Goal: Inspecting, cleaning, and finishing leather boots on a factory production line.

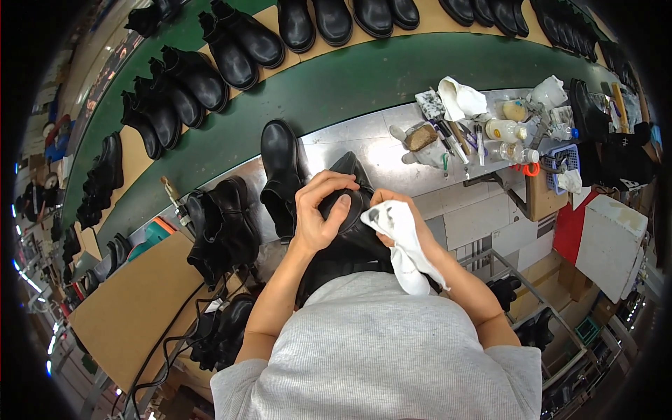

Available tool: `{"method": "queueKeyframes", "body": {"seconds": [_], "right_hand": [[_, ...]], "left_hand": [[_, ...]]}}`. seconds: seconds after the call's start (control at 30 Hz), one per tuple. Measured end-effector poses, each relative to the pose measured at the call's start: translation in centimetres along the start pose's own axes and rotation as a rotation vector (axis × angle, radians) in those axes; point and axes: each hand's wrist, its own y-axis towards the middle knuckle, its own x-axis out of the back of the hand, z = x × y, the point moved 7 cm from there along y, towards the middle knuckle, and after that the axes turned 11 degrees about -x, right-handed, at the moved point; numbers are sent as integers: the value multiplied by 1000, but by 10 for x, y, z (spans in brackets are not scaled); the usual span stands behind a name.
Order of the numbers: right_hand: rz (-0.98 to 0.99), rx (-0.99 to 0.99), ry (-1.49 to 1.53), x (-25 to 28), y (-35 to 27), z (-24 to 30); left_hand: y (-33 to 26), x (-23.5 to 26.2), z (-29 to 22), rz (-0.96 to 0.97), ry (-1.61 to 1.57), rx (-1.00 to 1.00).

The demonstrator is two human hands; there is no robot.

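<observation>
Step in hand, by the look of it: wiping or polishing a black ankle boot (350, 210), held over the person's lap at the near edge of the steel workbench (364, 143).

Left hand (323, 210): fingers curled over the boot's toe end, thumb across the top, a closed clamping grip that steadies it.

Right hand (400, 213): closed around a white rag (406, 245) with dark smudges, pressed against the boot's right side. Rag tail hangs down over the forearm. How the fingers lie under the cloth cannot be told.

Next move likely calls for the left hand to turn the boot so an unwiped face meets the rag, while the right keeps even pressure. That is a judgement only; how much of the surface is already done can't be read here.

Around it: another black boot (281, 164) stands upright on the bench just left of the hands, a dark pile of boots (224, 227) lies further left. Bottles, brushes and cloths (490, 129) clutter the bench to the right. Rows of finished boots (203, 73) sit on the green conveyor (350, 84) beyond.
</observation>
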Motion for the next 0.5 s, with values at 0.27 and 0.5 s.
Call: {"method": "queueKeyframes", "body": {"seconds": [0.27, 0.5], "right_hand": [[-12, 60, -182, -2, 4, 1], [136, -48, 248, 23, 28, -18]], "left_hand": [[-2, 2, 0, 0, -24, 13], [-1, -2, -2, 22, -29, 17]]}}
